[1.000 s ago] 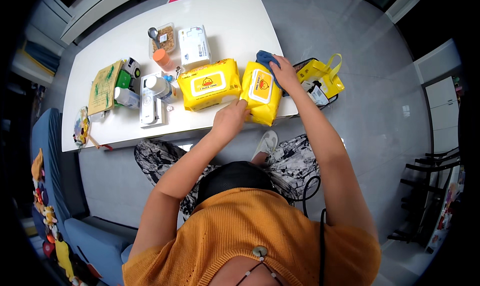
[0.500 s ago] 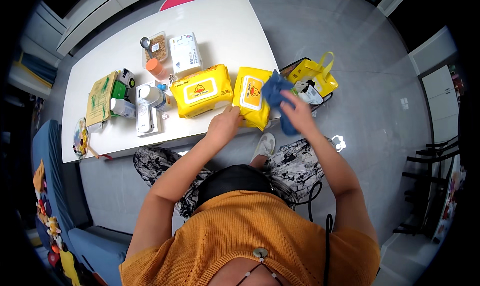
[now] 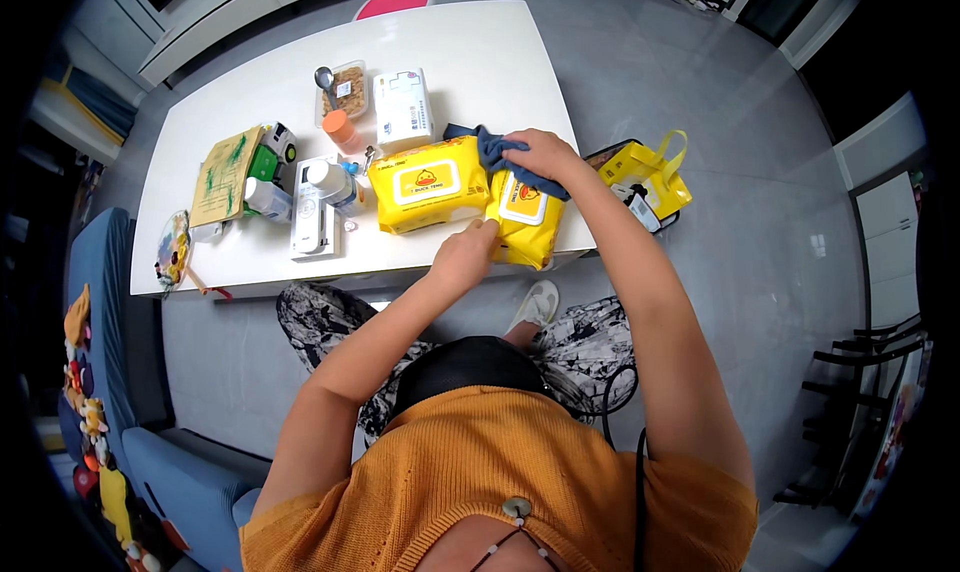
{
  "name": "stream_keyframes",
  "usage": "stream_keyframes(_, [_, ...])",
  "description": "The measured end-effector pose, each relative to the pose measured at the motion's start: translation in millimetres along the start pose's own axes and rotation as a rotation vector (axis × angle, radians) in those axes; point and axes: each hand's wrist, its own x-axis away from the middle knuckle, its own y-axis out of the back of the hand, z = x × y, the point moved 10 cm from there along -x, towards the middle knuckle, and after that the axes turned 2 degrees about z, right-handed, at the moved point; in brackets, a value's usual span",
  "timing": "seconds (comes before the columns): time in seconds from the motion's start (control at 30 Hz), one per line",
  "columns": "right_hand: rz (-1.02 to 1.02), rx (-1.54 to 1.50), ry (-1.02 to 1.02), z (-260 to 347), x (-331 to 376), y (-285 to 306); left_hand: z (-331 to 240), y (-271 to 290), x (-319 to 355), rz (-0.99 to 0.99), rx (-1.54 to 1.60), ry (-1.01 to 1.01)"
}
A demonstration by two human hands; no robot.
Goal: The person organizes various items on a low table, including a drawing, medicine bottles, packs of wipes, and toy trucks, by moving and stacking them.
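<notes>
A person's right hand [image 3: 540, 155] presses a blue cloth [image 3: 495, 149] onto the right yellow pack [image 3: 525, 217] at the counter [image 3: 480, 42] edge, left hand [image 3: 465, 255] pinching its near corner, wiping seemingly midway, the neighbouring pack [image 3: 428, 184] untouched.

Toward the upper middle of the frame we see a white box [image 3: 403, 108] beside a clear tub [image 3: 347, 91] with a spoon [image 3: 326, 78]. At left lie a brown paper bag [image 3: 222, 175], a green carton [image 3: 263, 162] and a white bottle [image 3: 322, 179]; a yellow tote [image 3: 650, 177] sits at right.
</notes>
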Motion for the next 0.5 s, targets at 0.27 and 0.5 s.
stream_keyframes(0.27, [-0.394,-0.623,-0.143,-86,25,16,5,-8,-1,0.003,0.046,0.016])
stream_keyframes(0.5, [-0.789,-0.552,-0.128,-57,141,-27,2,-7,-2,-0.02,0.086,-0.023])
